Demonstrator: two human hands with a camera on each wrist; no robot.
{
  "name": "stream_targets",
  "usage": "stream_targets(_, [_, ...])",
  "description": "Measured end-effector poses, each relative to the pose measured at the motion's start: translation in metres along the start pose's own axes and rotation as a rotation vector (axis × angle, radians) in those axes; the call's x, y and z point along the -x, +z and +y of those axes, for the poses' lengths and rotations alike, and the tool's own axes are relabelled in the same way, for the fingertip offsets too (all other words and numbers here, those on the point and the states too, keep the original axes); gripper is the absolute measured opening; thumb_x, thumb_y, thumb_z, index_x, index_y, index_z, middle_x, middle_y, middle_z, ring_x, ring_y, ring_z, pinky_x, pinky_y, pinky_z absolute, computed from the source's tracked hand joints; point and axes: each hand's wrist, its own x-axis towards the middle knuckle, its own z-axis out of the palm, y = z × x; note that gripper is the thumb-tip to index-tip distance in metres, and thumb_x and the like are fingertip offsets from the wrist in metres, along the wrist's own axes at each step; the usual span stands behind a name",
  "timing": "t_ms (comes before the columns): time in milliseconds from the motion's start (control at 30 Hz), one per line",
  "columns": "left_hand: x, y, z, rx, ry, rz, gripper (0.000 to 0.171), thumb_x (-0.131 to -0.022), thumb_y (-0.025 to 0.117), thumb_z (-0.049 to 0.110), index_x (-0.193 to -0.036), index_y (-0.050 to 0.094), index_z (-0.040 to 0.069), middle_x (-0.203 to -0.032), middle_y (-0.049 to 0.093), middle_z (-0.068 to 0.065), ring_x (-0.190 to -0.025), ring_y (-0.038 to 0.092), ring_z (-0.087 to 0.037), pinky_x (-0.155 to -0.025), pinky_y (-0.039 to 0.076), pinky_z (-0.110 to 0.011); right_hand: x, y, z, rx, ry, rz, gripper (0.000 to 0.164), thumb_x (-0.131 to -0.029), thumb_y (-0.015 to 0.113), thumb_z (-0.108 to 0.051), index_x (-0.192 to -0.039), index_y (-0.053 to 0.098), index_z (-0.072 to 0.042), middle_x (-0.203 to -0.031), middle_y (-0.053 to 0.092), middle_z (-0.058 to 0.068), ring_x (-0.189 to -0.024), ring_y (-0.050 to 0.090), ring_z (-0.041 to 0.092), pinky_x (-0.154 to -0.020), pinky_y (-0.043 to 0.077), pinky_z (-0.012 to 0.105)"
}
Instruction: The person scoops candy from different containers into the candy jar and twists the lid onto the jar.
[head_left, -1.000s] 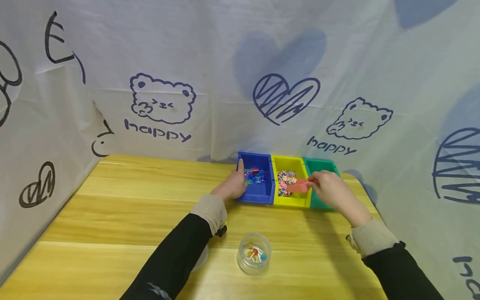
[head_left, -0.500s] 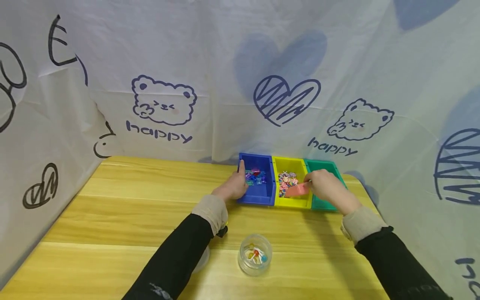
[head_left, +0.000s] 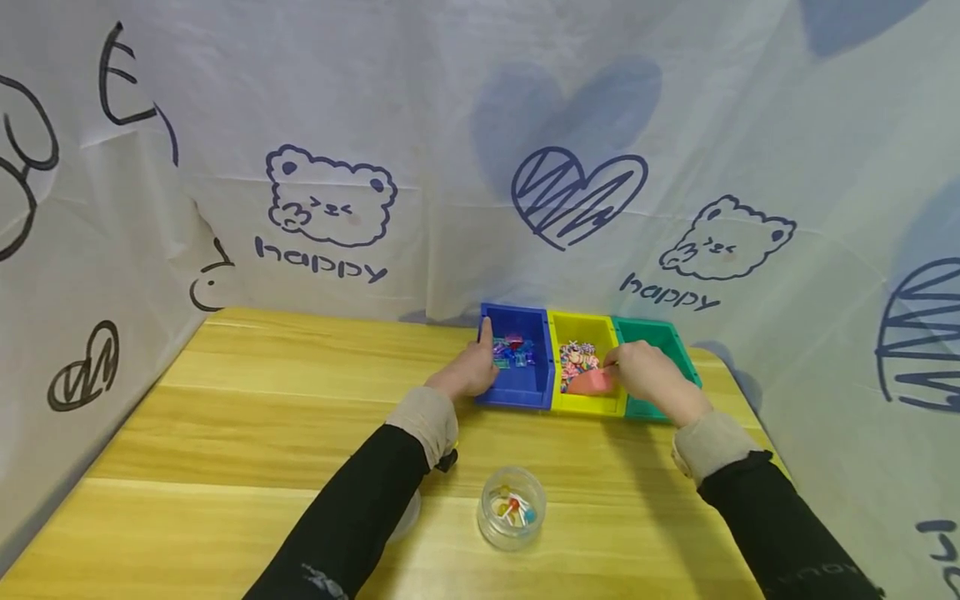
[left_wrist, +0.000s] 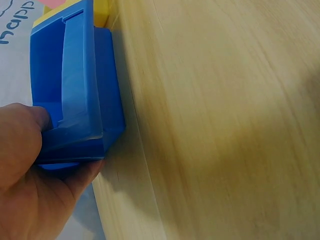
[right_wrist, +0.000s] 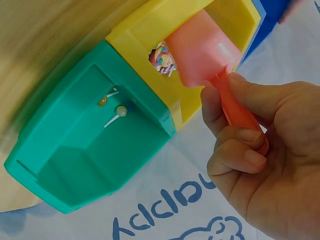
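Note:
My right hand (right_wrist: 265,145) grips the handle of a pink scoop (right_wrist: 205,47). In the head view the scoop's bowl dips into the yellow bin (head_left: 600,404), against a heap of small multicoloured swirl candies (head_left: 579,357). At the blue bin (head_left: 517,392), my left hand (head_left: 471,367) holds the left side wall. The left wrist view shows its thumb hooked inside the rim and a finger under the outer side. Blue, purple and red translucent pieces (head_left: 513,350) lie in that bin. The green bin (right_wrist: 75,165) on the right holds a couple of small lollipop-like pieces (right_wrist: 121,111).
On the wooden table (head_left: 225,417), a clear round jar (head_left: 512,533) with several tiny lollipops stands nearer the body. A clear round item (head_left: 408,518) is partly hidden by the left sleeve. White printed cloth (head_left: 450,125) hangs behind the joined bins.
The scoop has tilted and sunk lower into the yellow bin, with my right hand shifting slightly left. My left hand keeps its hold on the blue bin.

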Motion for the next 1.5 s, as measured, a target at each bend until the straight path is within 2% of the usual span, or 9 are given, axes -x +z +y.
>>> stream_targets(233, [0.002, -0.004, 0.004, 0.007, 0.012, -0.012, 0.088, -0.106, 0.051, 0.008, -0.162, -0.016, -0.001, -0.141, 0.054, -0.035, -0.135, 0.054, -0.039, -0.116, 0.041, -0.044, -0.002, -0.001, -0.001, 0.008, 0.005, 0.001, 0.024, -0.101, 0.060, -0.004, -0.118, 0.076, 0.002, -0.116, 0.074, 0.020, -0.104, 0.068, 0.034, -0.095, 0.056, 0.050])
stream_targets(367, [0.001, -0.006, 0.006, 0.014, 0.005, -0.009, 0.088, -0.106, 0.051, 0.009, -0.163, -0.016, 0.000, -0.139, 0.055, -0.034, -0.131, 0.057, -0.038, -0.115, 0.044, -0.044, -0.004, -0.001, -0.005, 0.011, 0.019, 0.006, 0.022, -0.101, 0.061, -0.004, -0.116, 0.077, 0.002, -0.113, 0.075, 0.019, -0.096, 0.067, 0.031, -0.092, 0.057, 0.049])
stream_targets(467, [0.000, -0.006, 0.005, 0.018, -0.011, -0.010, 0.088, -0.106, 0.050, 0.009, -0.163, -0.017, 0.002, -0.146, 0.051, -0.032, -0.135, 0.054, -0.036, -0.117, 0.041, -0.044, -0.004, 0.001, -0.007, 0.013, 0.024, 0.023, 0.020, -0.101, 0.062, -0.004, -0.112, 0.077, 0.002, -0.109, 0.075, 0.019, -0.090, 0.066, 0.029, -0.089, 0.058, 0.048])
stream_targets(667, [-0.002, -0.004, 0.002, 0.024, -0.017, -0.009, 0.088, -0.106, 0.050, 0.009, -0.163, -0.017, 0.002, -0.147, 0.050, -0.032, -0.135, 0.054, -0.036, -0.117, 0.041, -0.044, -0.001, 0.008, -0.007, -0.019, 0.045, 0.049, 0.019, -0.101, 0.064, -0.006, -0.113, 0.076, 0.002, -0.110, 0.075, 0.020, -0.091, 0.067, 0.030, -0.088, 0.058, 0.049])
stream_targets(767, [-0.002, -0.003, 0.002, 0.014, -0.025, -0.017, 0.088, -0.107, 0.050, 0.010, -0.163, -0.018, 0.003, -0.145, 0.052, -0.032, -0.131, 0.058, -0.036, -0.114, 0.044, -0.044, 0.001, 0.012, -0.007, -0.032, 0.065, 0.064, 0.018, -0.102, 0.064, -0.007, -0.112, 0.076, 0.002, -0.106, 0.074, 0.019, -0.086, 0.063, 0.028, -0.083, 0.058, 0.047])
stream_targets(900, [-0.002, -0.002, 0.002, 0.008, -0.032, -0.024, 0.088, -0.108, 0.050, 0.011, -0.163, -0.018, 0.004, -0.145, 0.051, -0.032, -0.125, 0.062, -0.035, -0.112, 0.046, -0.043, 0.002, 0.018, -0.007, -0.041, 0.087, 0.098, 0.017, -0.103, 0.063, -0.008, -0.106, 0.077, 0.001, -0.095, 0.071, 0.015, -0.079, 0.057, 0.027, -0.073, 0.053, 0.041])
stream_targets(1000, [-0.001, -0.002, 0.003, 0.009, -0.030, -0.021, 0.088, -0.107, 0.050, 0.011, -0.163, -0.018, 0.003, -0.146, 0.051, -0.033, -0.128, 0.060, -0.035, -0.114, 0.044, -0.044, 0.005, 0.023, -0.007, -0.049, 0.084, 0.135, 0.017, -0.102, 0.064, -0.008, -0.104, 0.077, 0.002, -0.091, 0.069, 0.014, -0.078, 0.056, 0.027, -0.070, 0.052, 0.041])
stream_targets(1200, [0.001, -0.003, 0.003, 0.007, -0.021, -0.024, 0.089, -0.107, 0.051, 0.011, -0.162, -0.018, 0.002, -0.142, 0.054, -0.032, -0.131, 0.057, -0.037, -0.117, 0.041, -0.044, 0.009, 0.033, -0.006, -0.041, 0.052, 0.222, 0.014, -0.100, 0.066, -0.006, -0.099, 0.076, 0.003, -0.088, 0.069, 0.016, -0.076, 0.060, 0.030, -0.069, 0.054, 0.047])
stream_targets(1500, [-0.002, 0.000, 0.002, 0.010, -0.019, -0.012, 0.088, -0.106, 0.050, 0.009, -0.163, -0.016, 0.001, -0.141, 0.055, -0.032, -0.130, 0.058, -0.037, -0.115, 0.043, -0.045, 0.013, 0.048, -0.005, -0.022, 0.079, 0.306, 0.010, -0.098, 0.066, -0.004, -0.095, 0.073, 0.002, -0.084, 0.067, 0.019, -0.077, 0.063, 0.038, -0.067, 0.055, 0.054])
